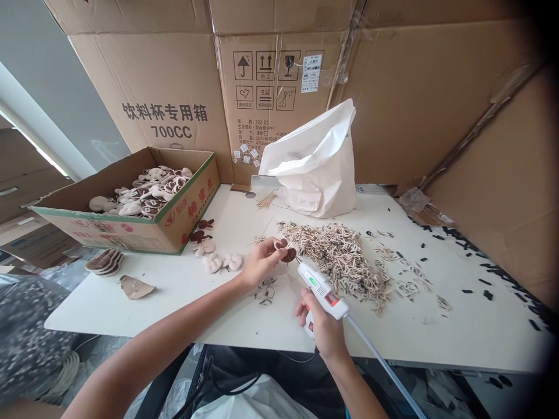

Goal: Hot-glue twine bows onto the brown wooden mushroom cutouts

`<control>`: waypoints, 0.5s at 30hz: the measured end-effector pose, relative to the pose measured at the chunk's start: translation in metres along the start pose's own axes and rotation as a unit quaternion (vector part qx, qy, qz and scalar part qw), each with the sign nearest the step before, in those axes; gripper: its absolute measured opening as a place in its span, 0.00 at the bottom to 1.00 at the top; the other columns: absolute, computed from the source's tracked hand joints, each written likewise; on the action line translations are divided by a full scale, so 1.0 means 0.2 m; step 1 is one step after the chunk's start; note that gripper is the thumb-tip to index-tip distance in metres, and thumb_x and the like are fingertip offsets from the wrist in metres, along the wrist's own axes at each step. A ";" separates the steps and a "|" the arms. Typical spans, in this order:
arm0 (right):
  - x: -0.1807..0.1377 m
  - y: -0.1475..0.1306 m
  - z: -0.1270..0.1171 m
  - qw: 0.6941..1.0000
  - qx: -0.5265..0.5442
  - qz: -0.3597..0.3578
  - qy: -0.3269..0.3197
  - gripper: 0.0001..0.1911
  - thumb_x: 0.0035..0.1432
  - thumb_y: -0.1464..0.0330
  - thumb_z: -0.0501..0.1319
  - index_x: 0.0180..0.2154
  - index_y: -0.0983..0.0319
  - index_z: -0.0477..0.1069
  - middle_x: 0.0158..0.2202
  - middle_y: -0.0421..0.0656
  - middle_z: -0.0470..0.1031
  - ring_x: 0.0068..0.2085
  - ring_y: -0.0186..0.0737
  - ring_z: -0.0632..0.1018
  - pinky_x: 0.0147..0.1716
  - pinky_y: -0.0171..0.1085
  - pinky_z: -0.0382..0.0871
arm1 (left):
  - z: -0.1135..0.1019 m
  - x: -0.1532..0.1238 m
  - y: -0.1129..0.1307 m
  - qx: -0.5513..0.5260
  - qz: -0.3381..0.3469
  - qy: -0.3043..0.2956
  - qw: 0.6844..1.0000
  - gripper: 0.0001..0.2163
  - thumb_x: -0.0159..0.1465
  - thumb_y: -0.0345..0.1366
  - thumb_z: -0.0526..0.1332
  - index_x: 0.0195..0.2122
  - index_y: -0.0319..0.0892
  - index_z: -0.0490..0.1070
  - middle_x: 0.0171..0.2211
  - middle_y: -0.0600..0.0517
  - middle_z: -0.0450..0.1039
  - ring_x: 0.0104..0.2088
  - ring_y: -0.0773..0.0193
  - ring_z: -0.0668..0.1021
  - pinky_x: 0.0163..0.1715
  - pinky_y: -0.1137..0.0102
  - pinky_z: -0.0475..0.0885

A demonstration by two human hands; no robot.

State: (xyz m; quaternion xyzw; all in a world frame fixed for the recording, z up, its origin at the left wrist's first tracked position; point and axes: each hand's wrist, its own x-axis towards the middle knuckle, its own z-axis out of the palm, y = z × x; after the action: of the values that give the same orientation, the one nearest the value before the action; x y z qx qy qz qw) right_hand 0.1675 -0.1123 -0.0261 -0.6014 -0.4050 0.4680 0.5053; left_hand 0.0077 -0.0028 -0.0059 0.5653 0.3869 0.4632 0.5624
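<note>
Left hand pinches a brown piece while right hand grips a glue gun near the bench's front edge.

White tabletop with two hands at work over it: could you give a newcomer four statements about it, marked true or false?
1. The left hand holds a small rounded brown piece. True.
2. The right hand is empty. False: that hand grips a white plastic glue gun.
3. The green-rimmed cardboard box contains cream-and-brown rounded pieces. True.
4. The heap of thin beige pieces is inside the box. False: it lies on the white tabletop.
</note>
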 end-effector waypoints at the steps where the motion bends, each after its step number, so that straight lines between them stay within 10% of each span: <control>1: 0.00 0.00 0.00 1.000 0.002 0.000 0.000 0.23 0.60 0.53 0.63 0.20 0.58 0.68 0.20 0.41 0.74 0.20 0.37 0.72 0.20 0.35 0.60 | 0.00 0.00 0.00 -0.001 0.002 -0.001 1.000 0.15 0.64 0.48 0.66 0.37 0.39 0.71 0.32 0.52 0.71 0.31 0.65 0.71 0.34 0.70 0.66; 15: 0.00 0.00 0.00 1.000 0.009 0.003 -0.001 0.22 0.60 0.53 0.64 0.20 0.58 0.68 0.20 0.41 0.73 0.20 0.37 0.72 0.20 0.35 0.60 | 0.00 0.00 0.00 -0.014 0.010 -0.019 1.000 0.15 0.65 0.47 0.66 0.33 0.40 0.68 0.31 0.52 0.70 0.32 0.65 0.73 0.35 0.69 0.68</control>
State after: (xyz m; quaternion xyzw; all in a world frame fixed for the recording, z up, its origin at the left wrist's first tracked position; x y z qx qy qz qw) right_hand 0.1674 -0.1123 -0.0256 -0.5978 -0.3994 0.4737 0.5087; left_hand 0.0082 -0.0038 -0.0061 0.5696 0.3642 0.4631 0.5731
